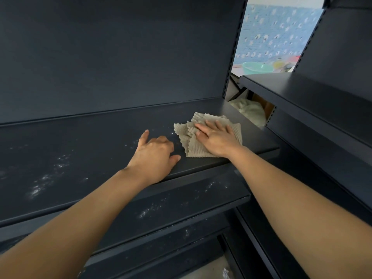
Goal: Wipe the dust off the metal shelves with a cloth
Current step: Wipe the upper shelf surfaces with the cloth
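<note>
Right hand (218,138) pressed flat on the cloth (190,147), fingers straight and slightly spread. Left hand (155,156) just left of the cloth, resting on the shelf (80,154) with fingers loosely curled and forefinger stretched out, holding nothing. Hands close together but not touching.

Cloth beige, ribbed and crumpled, with zigzag edges, lying on the dark metal shelf near its right end and close to the front edge. Left of the cloth, white dust specks (40,186) scattered over the shelf.

Behind the cloth, a dark back panel (120,57). Below the cloth, a lower shelf (181,204), also speckled white. Right of the cloth, a neighbouring shelf unit (312,97). Further back through the gap, a green basin (257,68) before a blue patterned wall (277,33).
</note>
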Tool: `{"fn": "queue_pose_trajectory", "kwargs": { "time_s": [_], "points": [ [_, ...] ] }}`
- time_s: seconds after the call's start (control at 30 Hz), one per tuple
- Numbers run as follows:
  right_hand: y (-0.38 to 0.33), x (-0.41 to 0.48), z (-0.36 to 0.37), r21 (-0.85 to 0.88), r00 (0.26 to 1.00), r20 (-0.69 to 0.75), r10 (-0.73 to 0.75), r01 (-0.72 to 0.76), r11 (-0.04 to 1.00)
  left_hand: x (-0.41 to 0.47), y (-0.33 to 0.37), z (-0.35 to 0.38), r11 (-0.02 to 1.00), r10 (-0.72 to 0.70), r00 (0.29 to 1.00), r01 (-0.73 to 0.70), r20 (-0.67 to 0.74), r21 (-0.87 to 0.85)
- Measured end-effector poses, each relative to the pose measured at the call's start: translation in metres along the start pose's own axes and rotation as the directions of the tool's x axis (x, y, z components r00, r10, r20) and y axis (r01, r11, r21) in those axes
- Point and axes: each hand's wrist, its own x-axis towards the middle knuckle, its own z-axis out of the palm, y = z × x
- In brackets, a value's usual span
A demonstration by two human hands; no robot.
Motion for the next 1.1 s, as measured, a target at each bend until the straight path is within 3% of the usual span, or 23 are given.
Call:
{"fn": "queue_pose_trajectory", "kwargs": {
  "time_s": [0.33,0.6,0.73,1.0,1.1],
  "points": [
    [0.01,0.042,-0.004,-0.044,0.997,0.034,0.064,-0.063,0.997,0.004,-0.011,-0.001,0.996,-0.085,0.994,0.086,0.069,-0.019],
    [-0.051,0.066,0.006,-0.041,0.985,0.024,-0.171,0.172,0.984,0.001,-0.01,0.002,0.992,-0.101,0.994,0.104,0.05,-0.072],
    [-0.038,0.059,0.007,-0.027,0.965,0.024,-0.262,0.263,0.964,0.001,-0.01,0.004,0.989,-0.1,0.994,0.103,0.039,-0.106],
    [0.048,0.031,-0.011,-0.055,0.995,-0.09,-0.04,0.035,0.998,0.001,-0.009,0.002,0.986,-0.101,0.994,0.107,0.053,-0.124],
    [0.036,0.016,-0.02,0.064,0.999,-0.025,0.026,-0.025,0.998,-0.002,-0.009,0.001,0.984,-0.088,0.995,0.095,0.049,-0.151]
  ]
}}
